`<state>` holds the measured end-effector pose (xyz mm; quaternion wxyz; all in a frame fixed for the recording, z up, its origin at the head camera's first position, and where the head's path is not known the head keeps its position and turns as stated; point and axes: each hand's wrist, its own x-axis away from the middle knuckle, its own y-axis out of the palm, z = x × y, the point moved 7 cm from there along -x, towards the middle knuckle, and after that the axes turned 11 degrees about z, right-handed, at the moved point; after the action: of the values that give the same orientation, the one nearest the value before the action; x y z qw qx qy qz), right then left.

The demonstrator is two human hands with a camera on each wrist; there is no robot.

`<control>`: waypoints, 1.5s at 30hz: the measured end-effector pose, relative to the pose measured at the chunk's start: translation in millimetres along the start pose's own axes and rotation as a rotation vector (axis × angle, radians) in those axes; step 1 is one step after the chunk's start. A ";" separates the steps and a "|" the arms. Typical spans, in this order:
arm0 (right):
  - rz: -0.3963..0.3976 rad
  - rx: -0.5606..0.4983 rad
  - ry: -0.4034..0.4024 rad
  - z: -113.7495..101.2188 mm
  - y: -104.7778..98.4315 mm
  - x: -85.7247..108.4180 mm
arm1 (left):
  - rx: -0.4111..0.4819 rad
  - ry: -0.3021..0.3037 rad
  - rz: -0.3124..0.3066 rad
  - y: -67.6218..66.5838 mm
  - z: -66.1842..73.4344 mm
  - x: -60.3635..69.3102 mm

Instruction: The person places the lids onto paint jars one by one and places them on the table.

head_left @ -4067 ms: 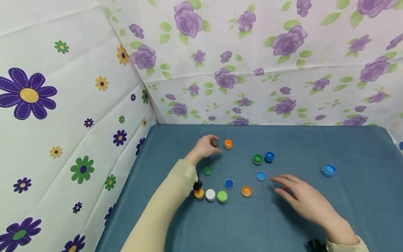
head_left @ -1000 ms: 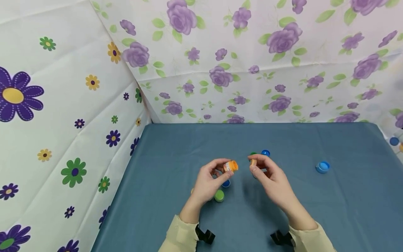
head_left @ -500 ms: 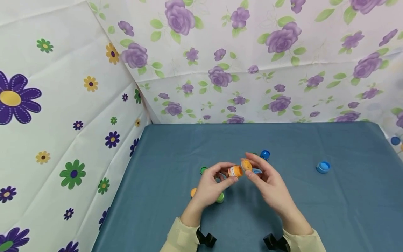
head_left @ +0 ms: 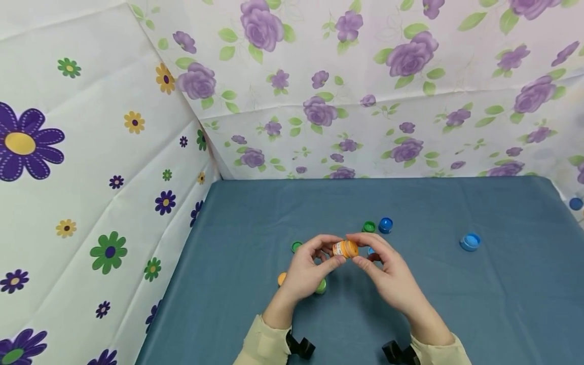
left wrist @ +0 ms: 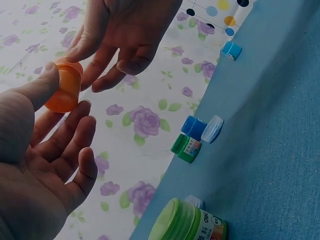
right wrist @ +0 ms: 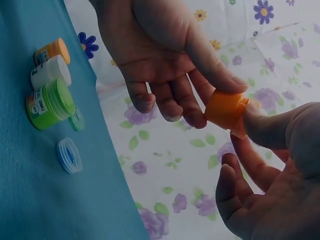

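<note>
Above the middle of the table my left hand [head_left: 303,274] holds a small orange paint jar [head_left: 338,249] by its body, tipped on its side with the mouth to the right. My right hand [head_left: 392,276] pinches the jar's orange lid [head_left: 352,248] between thumb and fingers. Lid and jar meet at the mouth; whether the thread is engaged I cannot tell. In the left wrist view the orange jar [left wrist: 65,92] is between both thumbs. The right wrist view has its body [right wrist: 222,110] in the left fingers, the lid partly hidden by the right thumb.
Uncapped green [head_left: 368,226] and blue [head_left: 385,225] jars stand behind the hands. A light blue jar [head_left: 470,242] is far right. Capped light green [right wrist: 50,105], white [right wrist: 51,72] and yellow-orange [right wrist: 52,51] jars form a row. Loose lids include a green lid [head_left: 296,247] and blue lid [right wrist: 69,156].
The left hand has picked up the orange jar from the back of the table, and the right hand its lid. Over the last second the hands came together, bringing lid onto mouth.
</note>
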<state>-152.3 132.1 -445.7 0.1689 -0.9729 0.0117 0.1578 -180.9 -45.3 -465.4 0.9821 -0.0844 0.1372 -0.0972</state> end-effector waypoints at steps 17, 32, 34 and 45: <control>-0.020 0.490 -0.089 -20.4 2.1 -16.7 | 0.057 0.039 -0.078 -1.5 3.3 4.6; 0.017 0.429 0.099 -8.0 -17.2 -10.2 | 0.018 0.040 -0.064 7.8 10.1 -1.6; 0.004 0.354 0.006 -9.7 -17.4 -8.5 | 0.030 0.030 -0.055 6.3 8.5 -1.2; -0.032 0.271 -0.281 -24.6 -10.2 -4.2 | 0.064 -0.008 -0.058 0.2 6.7 0.3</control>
<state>-148.0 133.5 -419.0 0.3006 -0.9097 -0.0062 0.2865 -178.7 -44.3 -459.1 0.9817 -0.0574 0.1275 -0.1295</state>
